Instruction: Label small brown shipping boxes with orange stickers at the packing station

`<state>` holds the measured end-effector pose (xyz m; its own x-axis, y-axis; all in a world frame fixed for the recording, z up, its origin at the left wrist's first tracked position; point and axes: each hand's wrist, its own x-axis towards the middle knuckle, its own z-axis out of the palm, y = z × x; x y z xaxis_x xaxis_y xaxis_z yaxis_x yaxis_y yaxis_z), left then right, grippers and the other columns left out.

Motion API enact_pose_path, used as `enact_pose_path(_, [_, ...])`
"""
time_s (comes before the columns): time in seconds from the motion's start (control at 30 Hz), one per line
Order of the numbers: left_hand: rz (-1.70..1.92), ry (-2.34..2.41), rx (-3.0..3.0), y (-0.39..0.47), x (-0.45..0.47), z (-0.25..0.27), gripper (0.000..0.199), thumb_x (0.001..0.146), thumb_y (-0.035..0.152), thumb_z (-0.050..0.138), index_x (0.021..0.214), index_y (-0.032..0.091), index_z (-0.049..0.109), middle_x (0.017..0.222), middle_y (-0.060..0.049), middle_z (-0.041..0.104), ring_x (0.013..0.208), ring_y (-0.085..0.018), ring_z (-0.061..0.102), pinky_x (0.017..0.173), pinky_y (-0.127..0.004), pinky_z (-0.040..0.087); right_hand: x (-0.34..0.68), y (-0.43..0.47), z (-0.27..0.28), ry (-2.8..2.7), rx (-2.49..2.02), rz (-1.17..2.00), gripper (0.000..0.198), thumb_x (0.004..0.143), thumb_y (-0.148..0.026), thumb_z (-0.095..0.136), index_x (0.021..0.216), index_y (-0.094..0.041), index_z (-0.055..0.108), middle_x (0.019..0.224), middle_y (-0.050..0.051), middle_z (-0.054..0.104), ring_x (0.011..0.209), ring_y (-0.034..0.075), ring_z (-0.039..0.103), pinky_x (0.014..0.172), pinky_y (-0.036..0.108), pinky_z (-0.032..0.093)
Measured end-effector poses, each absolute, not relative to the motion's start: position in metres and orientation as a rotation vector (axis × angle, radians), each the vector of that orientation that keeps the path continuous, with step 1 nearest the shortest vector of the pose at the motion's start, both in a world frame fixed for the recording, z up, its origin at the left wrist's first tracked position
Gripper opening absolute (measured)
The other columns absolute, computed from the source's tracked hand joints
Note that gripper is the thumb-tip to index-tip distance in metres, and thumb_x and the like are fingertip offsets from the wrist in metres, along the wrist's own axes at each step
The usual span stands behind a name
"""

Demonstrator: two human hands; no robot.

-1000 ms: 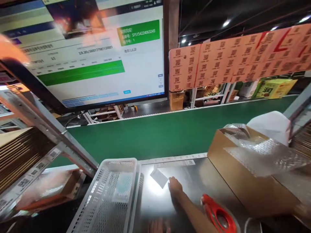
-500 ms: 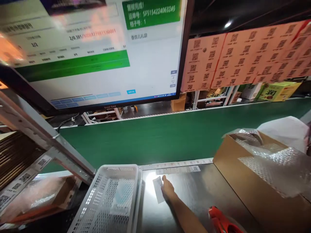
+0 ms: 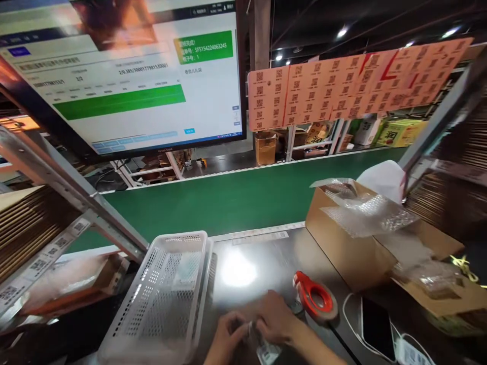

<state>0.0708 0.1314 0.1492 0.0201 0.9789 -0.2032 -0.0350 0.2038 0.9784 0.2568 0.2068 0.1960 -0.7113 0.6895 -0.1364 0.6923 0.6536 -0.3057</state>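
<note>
My left hand [image 3: 228, 334] and my right hand [image 3: 276, 320] are close together low over the metal table. Between them is a small pale printed slip [image 3: 268, 352], partly covered by the fingers and blurred. My right hand's fingers are curled round its upper part, while the left thumb and fingers pinch at its edge. To the right of my right hand lies a red tape dispenser [image 3: 315, 299] with a roll in it. A white perforated basket [image 3: 152, 299] stands to the left of my hands, with a pale packet [image 3: 189, 268] inside.
An open cardboard box [image 3: 342, 248] with bubble wrap [image 3: 365, 213] stands at the right. Near it lie a phone [image 3: 376, 327] and a white cable [image 3: 348, 314]. A green conveyor belt [image 3: 228, 203] runs behind the table. A monitor [image 3: 152, 121] hangs above at the left.
The slip has left the far part of the table and come toward me in my right hand. My left hand has come into view at it. The camera view has shifted, showing the phone.
</note>
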Motion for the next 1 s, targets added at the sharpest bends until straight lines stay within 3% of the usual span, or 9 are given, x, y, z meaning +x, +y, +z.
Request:
enact_pose_path(0.1, [0.934,1.126,0.993,0.120,0.076,0.171,0.058,0.066,0.071,0.083,0.070,0.017,0.062,0.056,0.001,0.060,0.050,-0.011,0.053,0.052,-0.024,0.044,0.273,0.185,0.220,2.839,1.071,-0.437,0.028,0.075,-0.032,0.057,0.086,-0.019,0.079,0.087,0.010,0.079,0.077,0.028,0.068,0.070,0.037,0.041])
enact_pose_path(0.3, [0.875,1.105,0.938,0.098,0.089,0.172,0.062,0.058,0.074,0.085,0.067,0.019,0.057,0.050,0.003,0.055,0.043,-0.010,0.048,0.043,-0.023,0.039,0.288,0.168,0.241,2.862,0.988,-0.361,0.030,0.075,-0.031,0.055,0.085,-0.018,0.079,0.082,0.010,0.078,0.069,0.025,0.065,0.065,0.037,0.036])
enact_pose_path(0.67, [0.814,1.117,0.971,0.074,0.092,0.179,0.053,0.070,0.067,0.082,0.073,0.018,0.061,0.056,0.004,0.057,0.048,-0.011,0.051,0.047,-0.023,0.042,0.293,0.145,0.225,2.901,1.000,-0.409,0.023,0.070,-0.028,0.058,0.078,-0.017,0.077,0.078,0.010,0.078,0.063,0.021,0.061,0.064,0.035,0.030])
enact_pose_path(0.9, [0.836,1.033,0.936,0.068,0.093,0.181,0.057,0.064,0.068,0.086,0.068,0.018,0.058,0.051,0.003,0.057,0.043,-0.010,0.049,0.043,-0.021,0.036,0.297,0.132,0.217,2.975,1.072,-0.644,0.012,0.070,-0.026,0.057,0.069,-0.019,0.067,0.073,0.006,0.073,0.064,0.019,0.058,0.068,0.034,0.035])
enact_pose_path(1.0, [0.902,1.017,0.814,0.066,0.099,0.177,0.059,0.060,0.067,0.088,0.065,0.019,0.054,0.046,0.005,0.053,0.038,-0.007,0.042,0.040,-0.019,0.029,0.298,0.122,0.205,3.054,1.195,-0.961,0.022,0.072,-0.030,0.060,0.089,-0.019,0.071,0.085,0.007,0.073,0.074,0.021,0.061,0.073,0.034,0.043])
